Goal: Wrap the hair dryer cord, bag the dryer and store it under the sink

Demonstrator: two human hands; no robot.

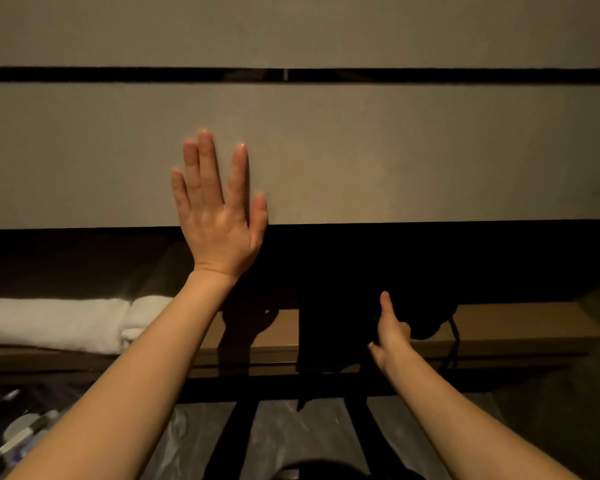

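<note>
Under the sink counter, in the head view, the left hand (219, 216) is spread flat with all fingers open against the pale front panel (361, 150), holding nothing and seemingly bracing there. Lower and to the right of it, the right hand (390, 332) reaches onto a wooden shelf (520, 327) with the thumb raised and the fingers curled into a black bag (326, 334); the fingers are hidden in the dark fabric, so how firmly they grip it is hard to say. The bag hangs partly over the shelf's front edge, and a black cord (453, 344) trails down just right of the right hand. The dryer itself cannot be seen; it is probably inside the bag, which looks bulged beyond the thumb, though the dark hides the outline. To the left of the left forearm, folded white towels (56, 323) lie on the same shelf, apart from the bag. Storage looks nearly done, but the bag sits close to the lip, so letting go now could let its weight tip it off onto the dark rails (371, 403) below. The loose cord could also snag on the edge or drag the bag down if it catches the withdrawing wrist.
</note>
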